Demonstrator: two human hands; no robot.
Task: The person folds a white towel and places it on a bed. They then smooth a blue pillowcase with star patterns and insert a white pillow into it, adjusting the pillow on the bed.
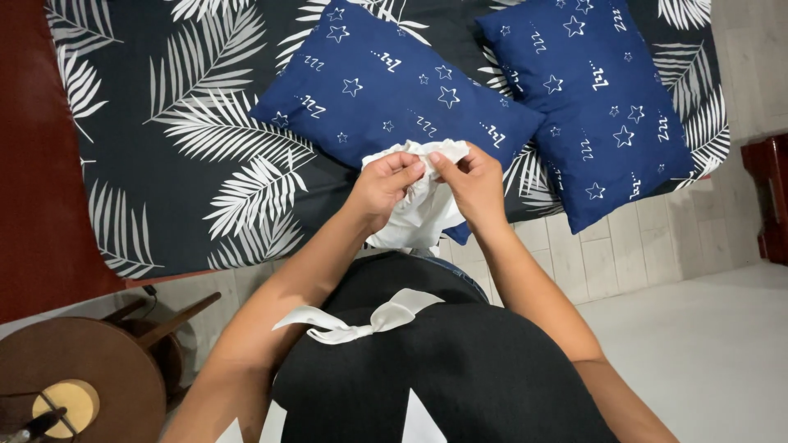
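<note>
A bunched white cloth [420, 209] hangs in front of me, gripped at its top edge by both hands. My left hand [384, 184] pinches the cloth's left side and my right hand [472, 182] pinches its right side, fingertips almost touching. Behind the cloth lie two dark blue pillows with white stars, one in the middle [386, 82] and one to the right [595, 98], on a bed with a black cover printed with white leaves [197, 139].
A round brown wooden stool [90, 369] stands at the lower left. A red-brown surface [33, 189] borders the bed's left side. White plank wall [624, 246] and pale floor [706, 344] lie to the right, with dark red furniture [771, 197] at the edge.
</note>
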